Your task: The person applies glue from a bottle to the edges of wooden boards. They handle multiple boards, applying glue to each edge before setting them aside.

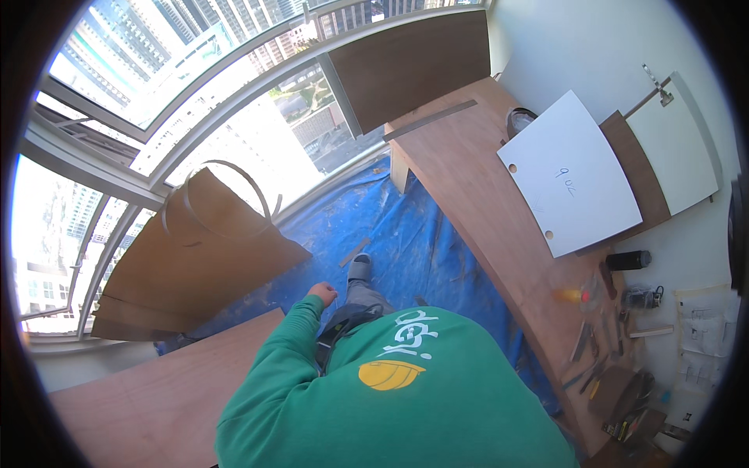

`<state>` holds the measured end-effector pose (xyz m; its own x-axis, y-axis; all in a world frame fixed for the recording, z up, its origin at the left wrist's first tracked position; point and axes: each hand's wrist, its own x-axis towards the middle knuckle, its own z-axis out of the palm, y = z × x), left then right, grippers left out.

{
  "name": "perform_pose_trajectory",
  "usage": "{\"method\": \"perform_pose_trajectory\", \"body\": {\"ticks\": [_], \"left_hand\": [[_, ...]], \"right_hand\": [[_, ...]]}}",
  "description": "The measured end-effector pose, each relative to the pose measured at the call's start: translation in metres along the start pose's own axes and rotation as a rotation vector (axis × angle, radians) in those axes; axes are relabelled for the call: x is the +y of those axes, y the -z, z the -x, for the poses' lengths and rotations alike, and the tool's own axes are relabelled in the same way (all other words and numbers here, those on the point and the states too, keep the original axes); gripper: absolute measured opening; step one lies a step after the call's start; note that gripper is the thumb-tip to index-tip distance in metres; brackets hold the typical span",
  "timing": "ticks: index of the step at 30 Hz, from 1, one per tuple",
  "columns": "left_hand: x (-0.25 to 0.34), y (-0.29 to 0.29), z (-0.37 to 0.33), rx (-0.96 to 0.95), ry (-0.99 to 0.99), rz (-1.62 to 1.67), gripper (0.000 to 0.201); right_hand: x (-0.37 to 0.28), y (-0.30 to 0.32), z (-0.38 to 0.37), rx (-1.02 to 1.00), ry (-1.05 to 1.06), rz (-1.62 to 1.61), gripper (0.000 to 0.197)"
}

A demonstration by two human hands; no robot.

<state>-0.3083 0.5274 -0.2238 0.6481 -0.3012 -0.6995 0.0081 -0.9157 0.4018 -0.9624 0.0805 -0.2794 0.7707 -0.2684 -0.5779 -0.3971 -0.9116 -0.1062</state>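
Observation:
My left hand (324,294) hangs in front of my body at the end of a green sleeve. Its fingers look loosely curled, and I see nothing in them. Below it is my grey trouser leg, with a shoe (360,267) on blue sheeting (437,249). Nearest the hand on the left is a large brown panel (195,261) leaning by the window, with a thin looped strip (261,191) over its top. My right hand is out of the picture, hidden behind my torso or beyond it.
A long wooden worktop (476,179) runs along my right, carrying a white panel (573,179), a black cylinder (629,260) and several hand tools (581,343). Another wooden board (156,398) lies at lower left. A dark brown panel (421,62) stands against the window. A small offcut strip (354,252) lies by my shoe.

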Motion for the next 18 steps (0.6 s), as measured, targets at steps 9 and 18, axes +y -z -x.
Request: {"method": "perform_pose_trajectory", "body": {"ticks": [9,18], "left_hand": [[0.005,0.067,-0.066,-0.092,-0.032,0.079,0.036],[-0.089,0.146,-0.117,-0.024,0.163,0.085,0.033]], "right_hand": [[-0.185,0.326,-0.119,0.034,-0.747,-1.11,0.016],[-0.246,0.392,-0.191,0.042,-0.645,-1.05,0.016]]}}
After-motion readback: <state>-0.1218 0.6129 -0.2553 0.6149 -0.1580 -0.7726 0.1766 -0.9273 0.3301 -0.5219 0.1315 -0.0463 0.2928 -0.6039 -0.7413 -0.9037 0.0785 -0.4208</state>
